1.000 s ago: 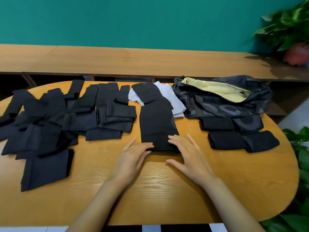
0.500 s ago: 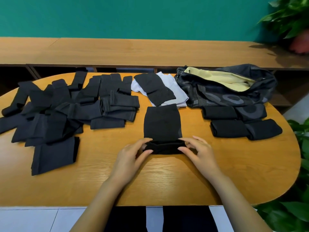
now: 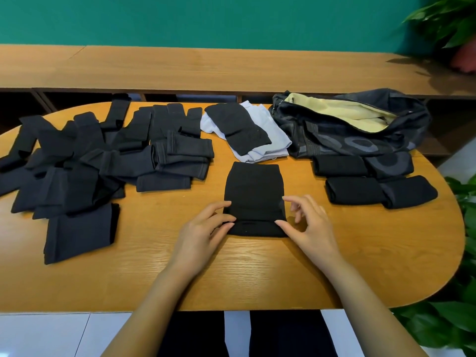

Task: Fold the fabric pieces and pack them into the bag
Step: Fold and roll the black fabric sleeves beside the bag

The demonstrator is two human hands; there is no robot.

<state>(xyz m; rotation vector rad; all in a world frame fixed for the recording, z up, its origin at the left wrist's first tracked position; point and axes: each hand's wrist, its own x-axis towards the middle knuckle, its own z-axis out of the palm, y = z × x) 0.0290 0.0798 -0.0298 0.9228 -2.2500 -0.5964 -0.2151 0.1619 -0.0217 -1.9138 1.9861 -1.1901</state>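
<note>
A black fabric piece lies flat at the table's middle, its near edge turned over into a low roll. My left hand pinches the roll's left end between thumb and fingers. At the right end, the thumb of my right hand is on the roll and its curled fingers are lifted above the cloth's edge. The dark bag with pale yellow lining lies open at the back right. Three rolled black pieces lie in front of it.
A loose heap of several black fabric pieces covers the table's left half. A white piece with a black one on top lies behind the worked cloth. A wooden bench runs along the green wall. Potted plants stand at the right.
The black piece was drawn toward me, off the white cloth. My hands went from lying flat on its near edge to pinching it, and that edge is now turned over into a roll.
</note>
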